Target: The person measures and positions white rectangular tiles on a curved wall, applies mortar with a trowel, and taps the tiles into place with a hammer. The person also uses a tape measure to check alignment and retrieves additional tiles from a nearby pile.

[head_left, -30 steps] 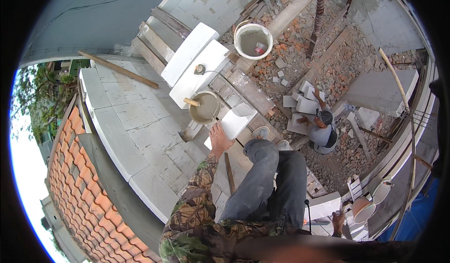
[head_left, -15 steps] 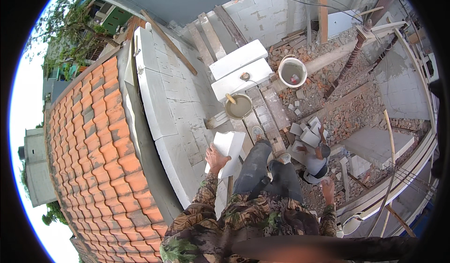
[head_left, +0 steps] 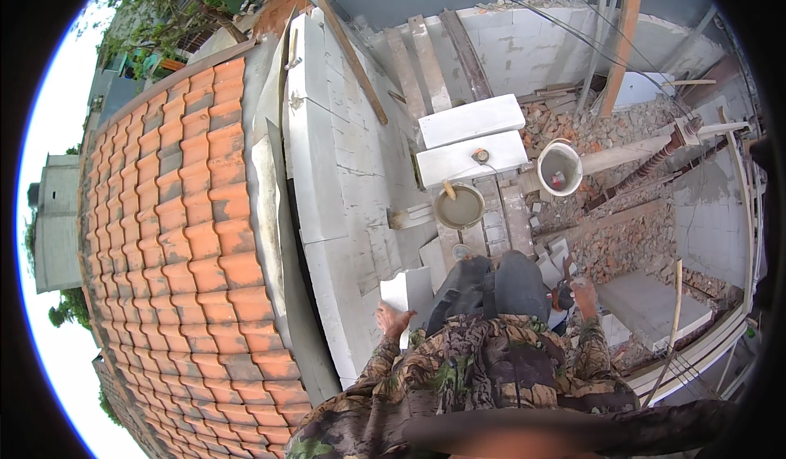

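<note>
A white, light-weight building block (head_left: 407, 289) stands tilted beside the wall at my left. My left hand (head_left: 393, 320) grips its near left side, with the thumb toward my body. Out to the right of my knees, my right hand (head_left: 584, 297) is raised with its fingers drawn together; whatever may be in them is too small to make out. A bucket of grey mortar (head_left: 458, 207) with a wooden-handled tool in it stands beyond my feet. Behind it, two long white blocks (head_left: 472, 158) lie side by side, the nearer one carrying a small round object (head_left: 481, 156).
On my left runs a white block wall (head_left: 323, 172), with an orange tiled roof (head_left: 188, 238) beyond. A white bucket (head_left: 560, 168) stands by rubble (head_left: 622, 250). Below at right, a co-worker (head_left: 563, 299) is mostly hidden behind my hand. Wooden planks (head_left: 516, 217) form the footing.
My view has swung, so the scene sits further right. The block and my left hand are closer to my body. The co-worker, seen handling blocks earlier, is now mostly covered.
</note>
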Available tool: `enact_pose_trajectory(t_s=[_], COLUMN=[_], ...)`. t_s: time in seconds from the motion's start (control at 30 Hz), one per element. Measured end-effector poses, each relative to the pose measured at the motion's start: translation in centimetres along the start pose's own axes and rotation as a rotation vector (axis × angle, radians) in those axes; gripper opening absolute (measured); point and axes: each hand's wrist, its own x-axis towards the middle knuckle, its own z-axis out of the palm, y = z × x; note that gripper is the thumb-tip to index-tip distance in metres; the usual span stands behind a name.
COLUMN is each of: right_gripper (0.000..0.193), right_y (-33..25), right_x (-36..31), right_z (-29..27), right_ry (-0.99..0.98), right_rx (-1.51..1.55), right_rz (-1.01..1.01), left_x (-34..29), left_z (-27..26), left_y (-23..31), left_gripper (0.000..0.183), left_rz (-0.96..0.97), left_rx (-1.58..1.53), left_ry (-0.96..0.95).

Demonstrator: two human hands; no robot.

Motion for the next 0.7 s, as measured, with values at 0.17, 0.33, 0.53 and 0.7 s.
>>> enact_pose_trajectory(t_s=[0.17, 0.33, 0.53, 0.7], right_gripper=[0.047, 0.049, 0.047, 0.051], right_y=[-5.3, -6.8, -13.1, -31.8], right_x=[2.0, 5.9, 14.0, 25.4], right_z=[4.5, 7.7, 10.3, 13.3], right_ry=[-0.135, -0.160, -0.242, -0.261], right_rx=[-0.285, -0.410, -0.491, -0.477], right_rz=[-0.287, -0.035, -0.062, -0.076], left_x=[2.3, 5.5, 10.5, 14.3], left_z=[-1.1, -2.6, -4.3, -8.6], left_y=[-1.1, 1.6, 7.9, 12.7], left_gripper=[0.133, 0.133, 0.133, 0.133], left_rz=[0.016, -0.006, -0.012, -0.103], left_rx=[-0.034, -0.076, -0.099, -0.091], left_ry=[-0.058, -0.056, -0.034, -0.020])
